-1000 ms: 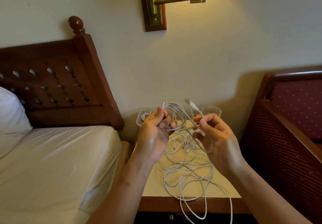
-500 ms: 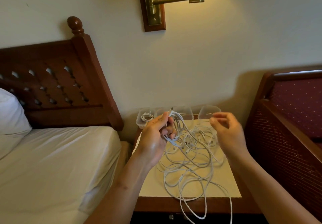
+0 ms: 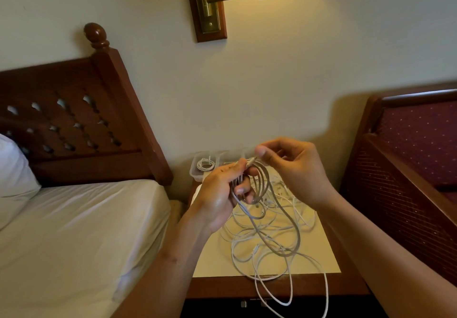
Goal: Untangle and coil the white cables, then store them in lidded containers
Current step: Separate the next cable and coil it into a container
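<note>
A bed [image 3: 74, 231] with a white sheet and a dark carved wooden headboard [image 3: 74, 124] fills the left side. A wooden-framed seat with red dotted upholstery [image 3: 415, 144] stands at the right. A brass wall lamp [image 3: 210, 3] glows above.

Between them is a small bedside desk [image 3: 210, 263] with a pale top. A loose tangle of thin white cables [image 3: 272, 238] is spread over it, and 2 or 3 strands hang over its front edge.

The person's left hand [image 3: 222, 196] is raised above the desk, its fingers curled round a coil [image 3: 259, 189] of several loops drawn up from the tangle. The right hand [image 3: 294, 171] is just beside it, fingers bent, with the thumb and forefinger close together at a plug [image 3: 250, 162] sticking out above the left hand. Whether they actually pinch the plug cannot be told.

At the back left corner of the desk sits a clear container [image 3: 195, 173], lid off, with 1 small coiled cable [image 3: 205, 164] inside. More containers seem to stand behind the hands, mostly hidden.

The cables look light, limp and smooth, so loops are likely to slip or spring open unless held together. The stiff plug ends seem the best places to take hold, since a free end can be traced and drawn out of the tangle.
</note>
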